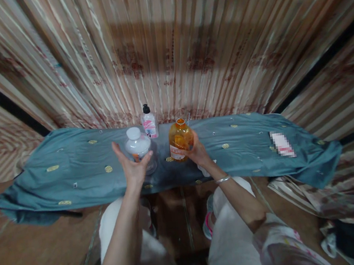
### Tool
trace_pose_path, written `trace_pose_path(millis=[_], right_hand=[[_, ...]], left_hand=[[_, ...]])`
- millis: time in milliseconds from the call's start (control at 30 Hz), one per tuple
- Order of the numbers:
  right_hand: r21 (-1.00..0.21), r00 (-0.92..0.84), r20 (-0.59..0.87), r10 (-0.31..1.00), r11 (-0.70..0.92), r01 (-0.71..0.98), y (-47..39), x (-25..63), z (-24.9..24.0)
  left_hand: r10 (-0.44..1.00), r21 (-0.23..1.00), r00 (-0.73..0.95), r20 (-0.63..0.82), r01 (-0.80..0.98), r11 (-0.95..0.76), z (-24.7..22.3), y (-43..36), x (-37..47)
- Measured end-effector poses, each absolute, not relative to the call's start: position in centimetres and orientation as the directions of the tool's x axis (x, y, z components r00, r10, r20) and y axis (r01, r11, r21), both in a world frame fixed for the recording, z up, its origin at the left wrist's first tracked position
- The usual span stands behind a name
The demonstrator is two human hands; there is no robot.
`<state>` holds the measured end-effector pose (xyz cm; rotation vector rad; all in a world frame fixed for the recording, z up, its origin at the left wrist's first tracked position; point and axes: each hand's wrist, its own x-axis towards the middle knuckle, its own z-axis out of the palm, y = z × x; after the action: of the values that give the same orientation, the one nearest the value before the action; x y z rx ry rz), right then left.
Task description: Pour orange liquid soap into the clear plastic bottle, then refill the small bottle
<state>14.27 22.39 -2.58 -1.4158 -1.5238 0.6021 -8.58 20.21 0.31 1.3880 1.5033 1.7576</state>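
My right hand (196,152) is wrapped round the lower right side of an amber bottle (180,138) with a pale label and no cap that I can see on its neck. The bottle stands nearly upright. My left hand (133,166) is open, thumb and fingers spread, just in front of a clear bottle (138,146) with a white lid and white contents. Whether the left hand touches that bottle, I cannot tell. Behind the two bottles stands a clear pump bottle (149,123) with a black top and a pink print.
A teal cloth (81,171) with yellow motifs covers the narrow table. On its right side lies a blurred-out white and pink packet (282,144). Some whitish thing (204,170) lies under my right wrist. A pleated curtain (159,48) hangs directly behind the table.
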Motion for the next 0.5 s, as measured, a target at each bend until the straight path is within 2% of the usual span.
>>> trace_pose_path(millis=[133, 233, 300, 367, 500], right_hand=[[-0.81, 0.121, 0.358, 0.926, 0.243, 0.533, 20.6, 15.0, -1.2], [-0.606, 0.125, 0.628, 0.768, 0.382, 0.698, 18.3, 14.0, 1.8], [-0.436, -0.04, 0.733, 0.679, 0.514, 0.739, 17.3, 12.0, 4.4], [-0.293, -0.241, 0.722, 0.648, 0.602, 0.742, 17.3, 9.1, 7.1], [-0.056, -0.427, 0.472, 0.771, 0.509, 0.859, 20.3, 3.2, 11.4]], left_hand=[[0.799, 0.86, -0.348, 0.491, 0.339, -0.382, -0.4, 21.9, -8.6], [0.804, 0.858, -0.33, 0.494, 0.335, -0.39, -0.7, 22.3, -8.7], [0.803, 0.866, -0.347, 0.485, 0.319, -0.385, -0.7, 22.5, -8.6], [0.801, 0.87, -0.356, 0.481, 0.312, -0.383, -0.7, 22.5, -8.6], [0.799, 0.873, -0.381, 0.465, 0.35, -0.34, -1.0, 22.6, -8.6]])
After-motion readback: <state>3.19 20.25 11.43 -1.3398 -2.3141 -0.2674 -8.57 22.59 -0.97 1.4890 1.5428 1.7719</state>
